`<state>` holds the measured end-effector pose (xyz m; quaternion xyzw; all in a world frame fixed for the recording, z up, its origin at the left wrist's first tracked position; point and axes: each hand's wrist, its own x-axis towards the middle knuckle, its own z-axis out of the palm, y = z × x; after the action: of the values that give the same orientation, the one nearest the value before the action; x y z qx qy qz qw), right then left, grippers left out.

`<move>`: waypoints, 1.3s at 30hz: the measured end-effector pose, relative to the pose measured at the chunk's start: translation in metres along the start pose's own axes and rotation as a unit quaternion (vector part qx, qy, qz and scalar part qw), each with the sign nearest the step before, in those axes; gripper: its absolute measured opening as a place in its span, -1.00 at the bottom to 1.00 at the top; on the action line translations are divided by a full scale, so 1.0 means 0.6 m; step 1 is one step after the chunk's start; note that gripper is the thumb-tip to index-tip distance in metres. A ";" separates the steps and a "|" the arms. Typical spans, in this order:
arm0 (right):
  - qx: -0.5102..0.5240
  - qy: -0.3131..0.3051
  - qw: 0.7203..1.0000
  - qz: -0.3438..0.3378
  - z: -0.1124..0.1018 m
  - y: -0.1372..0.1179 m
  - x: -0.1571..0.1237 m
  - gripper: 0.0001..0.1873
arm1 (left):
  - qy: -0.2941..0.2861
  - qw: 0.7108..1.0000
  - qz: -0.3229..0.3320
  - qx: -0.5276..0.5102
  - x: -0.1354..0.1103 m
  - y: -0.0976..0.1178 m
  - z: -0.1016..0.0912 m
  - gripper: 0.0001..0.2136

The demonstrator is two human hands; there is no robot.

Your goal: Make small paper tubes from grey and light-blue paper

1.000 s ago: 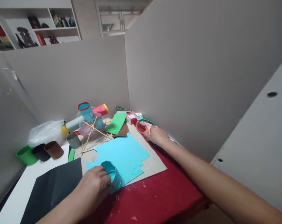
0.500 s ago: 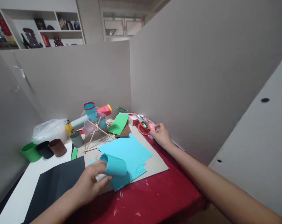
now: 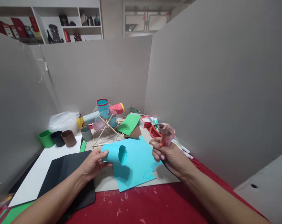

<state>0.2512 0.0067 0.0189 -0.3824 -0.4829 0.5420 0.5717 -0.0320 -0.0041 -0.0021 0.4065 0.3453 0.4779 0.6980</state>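
Head camera, dial centred on the light blue sheet [image 3: 136, 161]: grey partition walls [image 3: 201, 77] close the desk from 9 round through 12 to 3 o'clock. Below them a red tabletop [image 3: 155, 205] fills 5 to 7 o'clock. A white sheet [image 3: 35, 174] lies at 9 o'clock with a black sheet [image 3: 61, 171] partly over it, and a grey board [image 3: 105, 183] lies under the light blue sheet, showing at its edges. The person's left hand [image 3: 93, 161] enters from 8 o'clock, fingers and thumb closed round one end of a blue paper tube [image 3: 115, 154]; the tube is held just above the light blue sheet's 9 o'clock edge, its open end facing 3 o'clock. The right hand [image 3: 170, 157] enters from 4 o'clock and is curled tight about a small pink tool [image 3: 167, 135], held upright at 2 o'clock, near the tube but apart from it. At 11 o'clock stands a model of sticks and cups [image 3: 105, 121], a clear plastic bag [image 3: 63, 119] at 10 o'clock beyond it. A green paper [image 3: 130, 123] lies at 12 o'clock, a red box [image 3: 145, 122] just at its 3 o'clock side. Green cup [image 3: 45, 138], black cup [image 3: 58, 138] and brown cup [image 3: 69, 138] stand touching in a row at 10 o'clock, a grey cup [image 3: 86, 133] near them
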 end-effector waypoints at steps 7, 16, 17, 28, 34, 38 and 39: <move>0.008 -0.045 0.999 0.020 0.063 0.010 0.011 -0.61 | 0.014 1.000 -0.017 -0.016 -0.002 -0.005 0.007 -0.68; -0.052 -0.055 0.997 0.022 0.095 0.037 0.005 -0.94 | -0.050 0.998 -0.041 0.006 -0.006 -0.010 0.030 -0.62; -0.049 -0.056 0.997 0.021 0.095 0.037 0.005 -0.95 | -0.067 0.996 -0.053 0.018 -0.006 -0.012 0.031 -0.60; 0.102 -0.059 0.984 0.134 0.047 -0.011 0.000 -0.62 | 0.036 0.999 -0.021 0.030 0.014 0.001 0.014 -0.65; -0.100 -0.060 0.993 0.032 0.017 0.023 -0.009 -0.55 | 0.043 0.999 -0.021 0.004 0.021 -0.022 -0.004 -0.60; -0.166 -0.099 0.977 0.094 0.011 0.053 -0.011 -0.49 | 0.019 0.999 -0.031 -0.017 0.023 -0.039 -0.009 -0.59; -0.187 -0.104 0.972 0.096 0.009 0.056 -0.011 -0.48 | 0.015 0.999 -0.032 -0.027 0.024 -0.042 -0.010 -0.59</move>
<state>0.2382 0.0035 -0.0131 -0.4684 -0.5934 0.5314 0.3822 -0.0231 0.0054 -0.0286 0.3690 0.3555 0.4702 0.7186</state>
